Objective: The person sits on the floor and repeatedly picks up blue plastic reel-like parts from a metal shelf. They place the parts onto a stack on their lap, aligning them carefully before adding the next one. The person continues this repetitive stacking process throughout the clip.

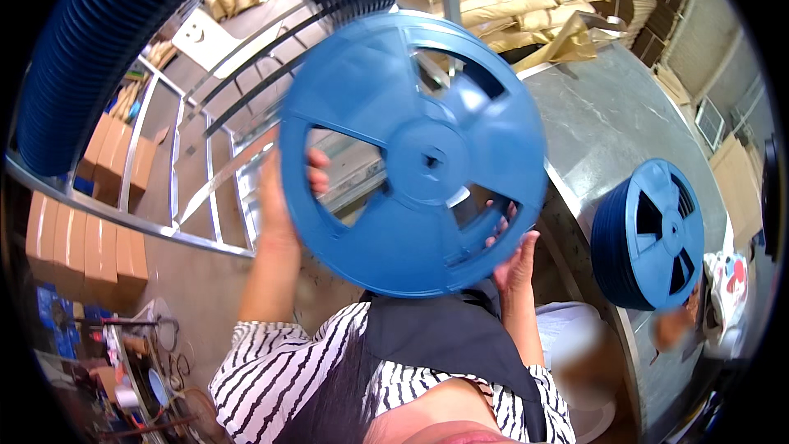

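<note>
A large blue plastic reel (353, 90) is held up in front of my chest, its round face with the cut-out windows and central hub turned toward me. My left hand (275, 201) grips its left rim, and the fingertips show through a window. At the lower right edge my right hand (516, 267) is closed on the rim, with fingers partly seen through another window. Whether more than one reel is in my grip I cannot tell. To my right, a stack of similar blue reels (657, 205) lies tipped on its side on the grey table (608, 115).
Long rows of blue reels (99, 49) rest along a metal frame (148, 222) at the left. Cardboard boxes (86, 234) stand below it. Brown sacks (534, 0) are piled beyond the table. A printed plastic bag (727, 296) lies at the table's right side.
</note>
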`<state>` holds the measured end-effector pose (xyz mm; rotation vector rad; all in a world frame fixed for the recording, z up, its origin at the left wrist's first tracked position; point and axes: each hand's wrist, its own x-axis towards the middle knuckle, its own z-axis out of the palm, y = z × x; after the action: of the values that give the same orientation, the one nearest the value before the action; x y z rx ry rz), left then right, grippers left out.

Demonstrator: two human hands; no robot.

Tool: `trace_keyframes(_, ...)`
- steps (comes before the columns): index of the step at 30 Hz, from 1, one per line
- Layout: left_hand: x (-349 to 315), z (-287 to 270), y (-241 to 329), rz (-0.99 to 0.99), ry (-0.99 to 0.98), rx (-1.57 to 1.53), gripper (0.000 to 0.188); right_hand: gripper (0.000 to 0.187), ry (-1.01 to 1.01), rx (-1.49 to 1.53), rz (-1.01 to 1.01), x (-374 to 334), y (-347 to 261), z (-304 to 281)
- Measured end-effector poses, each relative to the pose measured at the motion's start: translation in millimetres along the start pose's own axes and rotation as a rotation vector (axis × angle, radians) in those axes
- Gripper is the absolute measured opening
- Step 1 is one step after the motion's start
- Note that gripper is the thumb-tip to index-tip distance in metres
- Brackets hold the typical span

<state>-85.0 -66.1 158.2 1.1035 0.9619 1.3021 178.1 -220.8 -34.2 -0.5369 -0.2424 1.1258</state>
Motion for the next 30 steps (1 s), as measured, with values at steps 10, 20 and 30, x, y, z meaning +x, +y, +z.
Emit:
trace_keyframes(10,18,80,-140,-0.417,-0.377,-0.264,0.039,0.05,0.095,0.19,-0.236,-44,-115,19)
trace_keyframes(20,110,211,-234,-0.528,-0.875,-0.257,0.062,0.036,0.438,-0.051,-0.912,127,-253,28)
trace_keyframes(30,306,510,-300,0.844,-0.578,0.543,0.034,0.014,0.662,0.202,-1.248,379,-360,-53)
